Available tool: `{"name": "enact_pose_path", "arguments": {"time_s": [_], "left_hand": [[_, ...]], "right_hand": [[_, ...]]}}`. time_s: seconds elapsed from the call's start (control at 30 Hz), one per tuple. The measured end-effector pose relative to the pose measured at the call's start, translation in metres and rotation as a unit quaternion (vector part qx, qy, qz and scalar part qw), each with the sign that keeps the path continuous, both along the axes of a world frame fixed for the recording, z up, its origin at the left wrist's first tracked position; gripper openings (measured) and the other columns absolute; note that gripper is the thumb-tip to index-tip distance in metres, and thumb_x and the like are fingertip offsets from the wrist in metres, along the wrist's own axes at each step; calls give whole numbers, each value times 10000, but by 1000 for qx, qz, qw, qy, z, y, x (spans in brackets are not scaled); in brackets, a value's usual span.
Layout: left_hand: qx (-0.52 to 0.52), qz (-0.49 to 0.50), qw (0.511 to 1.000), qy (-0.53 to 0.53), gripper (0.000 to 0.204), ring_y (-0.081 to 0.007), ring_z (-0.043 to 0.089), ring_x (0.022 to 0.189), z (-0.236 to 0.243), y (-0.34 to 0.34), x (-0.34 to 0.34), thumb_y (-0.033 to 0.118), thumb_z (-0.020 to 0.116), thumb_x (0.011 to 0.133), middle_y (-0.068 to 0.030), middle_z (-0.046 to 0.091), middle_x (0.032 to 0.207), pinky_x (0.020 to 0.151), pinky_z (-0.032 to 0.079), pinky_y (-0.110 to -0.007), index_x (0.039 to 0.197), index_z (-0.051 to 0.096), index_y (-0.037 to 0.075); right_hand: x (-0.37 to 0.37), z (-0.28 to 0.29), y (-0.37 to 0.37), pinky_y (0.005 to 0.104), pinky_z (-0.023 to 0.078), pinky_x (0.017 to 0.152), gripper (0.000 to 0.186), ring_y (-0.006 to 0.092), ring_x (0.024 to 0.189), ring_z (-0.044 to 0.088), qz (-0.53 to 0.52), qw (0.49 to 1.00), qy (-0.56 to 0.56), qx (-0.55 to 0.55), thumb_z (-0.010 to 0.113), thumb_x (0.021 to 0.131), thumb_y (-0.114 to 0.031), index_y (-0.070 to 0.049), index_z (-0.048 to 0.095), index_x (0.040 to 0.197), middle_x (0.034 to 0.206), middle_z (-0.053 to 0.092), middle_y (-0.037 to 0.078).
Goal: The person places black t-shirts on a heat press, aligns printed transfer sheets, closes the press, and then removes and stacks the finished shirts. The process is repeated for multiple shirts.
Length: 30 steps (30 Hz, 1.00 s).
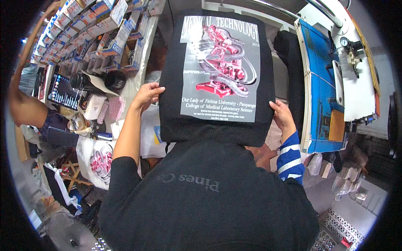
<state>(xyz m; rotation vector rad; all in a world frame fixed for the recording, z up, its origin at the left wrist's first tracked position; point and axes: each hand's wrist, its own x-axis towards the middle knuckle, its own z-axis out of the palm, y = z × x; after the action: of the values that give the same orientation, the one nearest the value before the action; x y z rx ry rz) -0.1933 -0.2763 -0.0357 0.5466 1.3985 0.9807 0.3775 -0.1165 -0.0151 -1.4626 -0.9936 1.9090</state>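
Two edges of the black cloth (217, 79) are pinched, I see, by the fingers of the left hand (146, 96) and right hand (283, 115), mid-view. It blocks my sight of what lies behind; boxes (90, 29) and a screen (63, 90) stand left, a blue panel (321, 100) right.

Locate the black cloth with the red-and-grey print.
In the head view, the black cloth is at upper centre, held between the left hand and right hand, left of the blue panel.

Both arms (130, 136) reach forward, set well apart. Left hand (147, 95) pinches thumb against fingers; right hand (284, 113), slightly lower, likewise.
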Motion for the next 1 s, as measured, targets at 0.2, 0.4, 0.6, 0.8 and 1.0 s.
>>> {"name": "enact_pose_path", "arguments": {"time_s": [0.2, 0.4, 0.6, 0.8, 1.0], "left_hand": [[-11, 18, 997, 69, 382, -123, 650, 900, 1, -41, 8, 234, 768, 962, -27, 699, 1042, 814, 546, -319, 1240, 676, -10], [-23, 74, 995, 71, 294, -101, 695, 855, -7, -49, 8, 217, 753, 980, -20, 742, 979, 758, 557, -262, 1182, 696, 12], [9, 96, 983, 154, 333, -120, 684, 848, 2, -57, 22, 230, 769, 967, -52, 747, 1007, 769, 562, -283, 1174, 727, -29], [68, 94, 989, 95, 336, -140, 681, 827, 13, -64, 27, 237, 768, 967, -62, 749, 988, 764, 547, -284, 1169, 728, -29], [45, 124, 985, 115, 270, -100, 643, 760, 12, -61, 32, 239, 782, 961, -1, 722, 874, 692, 499, -246, 1079, 740, 0]], "right_hand": [[19, -27, -28, 301, 557, 849, 281, 156, 926, 713, -34, 990, -84, 107, 686, 1021, -178, 21, 681, 1219, 1070, 753, 57], [19, -29, -40, 324, 555, 912, 299, 181, 990, 705, -108, 992, -32, 65, 674, 1011, -87, 45, 652, 1279, 1106, 744, 88], [14, -19, -47, 328, 537, 963, 372, 181, 1052, 687, -145, 988, 0, 58, 696, 982, -47, 41, 632, 1339, 1199, 721, 104], [20, -22, -48, 295, 549, 928, 379, 171, 1051, 688, -148, 986, 17, 71, 694, 980, -23, 64, 628, 1342, 1173, 726, 109], [22, -34, -43, 336, 592, 885, 296, 206, 991, 719, -170, 982, -2, 87, 667, 1003, -37, 44, 647, 1286, 1142, 736, 113]]}}
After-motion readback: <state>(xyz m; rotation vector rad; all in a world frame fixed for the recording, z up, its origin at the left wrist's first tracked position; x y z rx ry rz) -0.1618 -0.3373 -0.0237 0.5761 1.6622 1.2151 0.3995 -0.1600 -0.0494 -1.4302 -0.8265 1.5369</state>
